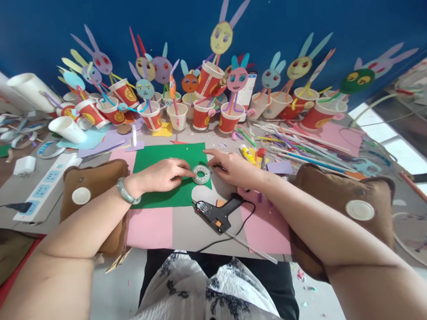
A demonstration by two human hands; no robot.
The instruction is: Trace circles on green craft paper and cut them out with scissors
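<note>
Work item: a small white ring (201, 174), lying flat with its hole facing up, on the right-hand edge of a green sheet (160, 158); being round, it has no long axis and presents the same from every side.

Left hand (162, 174): palm down, fingers drawn together and curled, tips at the ring's left rim and touching it; whether they pinch the rim or only press on it cannot be told. The ring lies directly to the right of this hand, in line with the knuckles; a bracelet (126, 191) sits on the wrist.

Right hand (237, 169): palm down, fingers loosely extended and slightly spread, holding nothing; the index finger points left and passes just beyond the far side of the ring, while the thumb side sits just beside the right rim; contact there cannot be confirmed. The ring lies to the left of this hand.

Relation: the ring sits between the two hands, bracketed left and right; the left hand is the nearer, being in contact.

Surroundings: a black glue gun (218, 214) lies on its side just nearer the body than the ring, apart from both hands; pink sheets (150, 227) border the green one; each forearm rests on a brown cushion (96, 177); paper cups (228, 118) with rabbit faces stand in a row along the far side; a power strip (42, 190) lies well apart to the left.
</note>
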